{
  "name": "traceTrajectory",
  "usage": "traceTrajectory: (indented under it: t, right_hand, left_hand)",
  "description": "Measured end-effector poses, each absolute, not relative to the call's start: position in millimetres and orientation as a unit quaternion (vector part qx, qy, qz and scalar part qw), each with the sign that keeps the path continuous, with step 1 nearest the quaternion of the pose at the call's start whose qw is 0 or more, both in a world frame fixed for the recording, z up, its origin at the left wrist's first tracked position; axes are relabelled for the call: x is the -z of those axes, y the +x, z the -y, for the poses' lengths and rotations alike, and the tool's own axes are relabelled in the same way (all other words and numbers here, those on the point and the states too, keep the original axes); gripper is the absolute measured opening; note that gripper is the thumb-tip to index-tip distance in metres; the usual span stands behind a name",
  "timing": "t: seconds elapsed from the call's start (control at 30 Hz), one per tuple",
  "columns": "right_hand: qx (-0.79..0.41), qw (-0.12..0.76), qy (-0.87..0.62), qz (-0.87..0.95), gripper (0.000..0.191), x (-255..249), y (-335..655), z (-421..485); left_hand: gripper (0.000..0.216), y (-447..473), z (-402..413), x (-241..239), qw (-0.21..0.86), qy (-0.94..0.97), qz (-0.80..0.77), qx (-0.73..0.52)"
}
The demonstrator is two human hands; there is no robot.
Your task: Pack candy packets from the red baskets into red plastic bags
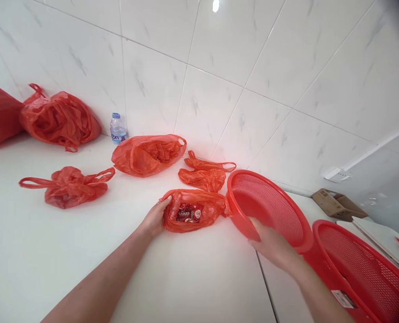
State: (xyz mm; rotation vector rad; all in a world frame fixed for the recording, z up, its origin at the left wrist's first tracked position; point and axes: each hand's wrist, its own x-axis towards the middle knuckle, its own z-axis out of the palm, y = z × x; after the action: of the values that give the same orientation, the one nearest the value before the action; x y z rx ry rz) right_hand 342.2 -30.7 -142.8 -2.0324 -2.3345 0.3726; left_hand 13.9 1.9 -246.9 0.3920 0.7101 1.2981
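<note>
My left hand (158, 215) grips the left rim of a red plastic bag (206, 206), which lies open on the white table. Inside the bag are several small dark-red printed packets (189, 213). On the other side, my right hand (266, 237) is closed on the near rim of a red plastic basket (270, 197) with a mesh wall. The basket is tilted toward the bag, and its rim is close to the bag's right end. No contents show inside the basket from here.
Behind stand a crumpled red bag (206, 178), a larger red bag (149, 154) and a water bottle (118, 130). A tied red bag (71, 188) lies left. A second red basket (370, 269) and a cardboard box (337, 203) stand right. The tiled wall (152, 85) bounds the table.
</note>
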Motion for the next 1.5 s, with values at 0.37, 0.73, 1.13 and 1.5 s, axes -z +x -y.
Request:
traceTrajectory:
  t: [0.37, 0.73, 1.13, 1.5]
  right_hand:
    - [0.073, -0.003, -0.611, 0.789, 0.039, 190, 342, 54]
    - [0.082, -0.040, -0.679, 0.728, 0.026, 150, 372, -36]
    - [0.292, 0.077, -0.602, 0.739, 0.034, 184, 366, -57]
    - [0.297, 0.208, -0.613, 0.702, 0.027, 227, 388, -56]
  left_hand:
    - [0.031, 12, 1, 245, 0.712, 0.186, -0.335, -0.589]
    - [0.029, 16, 3, 239, 0.706, 0.191, -0.353, -0.584]
    - [0.031, 15, 0, 242, 0.710, 0.197, -0.348, -0.580]
    - [0.033, 16, 2, 239, 0.728, 0.188, -0.330, -0.570]
